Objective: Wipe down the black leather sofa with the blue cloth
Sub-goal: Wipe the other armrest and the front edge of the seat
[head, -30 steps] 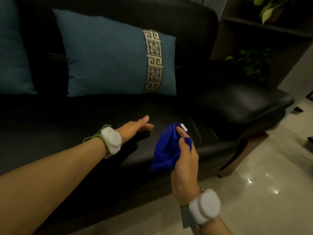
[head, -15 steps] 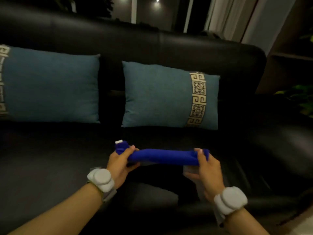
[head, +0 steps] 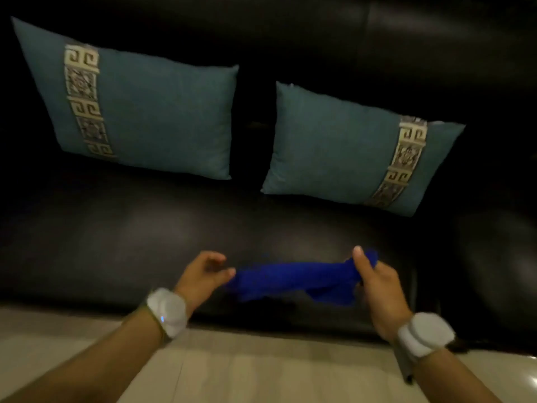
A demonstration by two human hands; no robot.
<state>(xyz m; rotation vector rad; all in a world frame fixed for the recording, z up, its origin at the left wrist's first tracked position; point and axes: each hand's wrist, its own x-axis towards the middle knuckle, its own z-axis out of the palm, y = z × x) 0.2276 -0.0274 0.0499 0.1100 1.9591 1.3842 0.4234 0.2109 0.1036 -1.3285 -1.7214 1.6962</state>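
Blue cloth [head: 293, 279] pinched by right hand [head: 377, 283] above sofa [head: 145, 242].

no readable text, labels or brands, only key-pattern bands on cushions [head: 151, 112]

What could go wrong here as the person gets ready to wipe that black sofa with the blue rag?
The bunched blue cloth is gripped firmly only by the right hand; the left hand barely touches its end, so it may slip free. Rolled up, it would wipe the black leather sofa poorly. The two teal patterned cushions cover part of the backrest, which could go unwiped.
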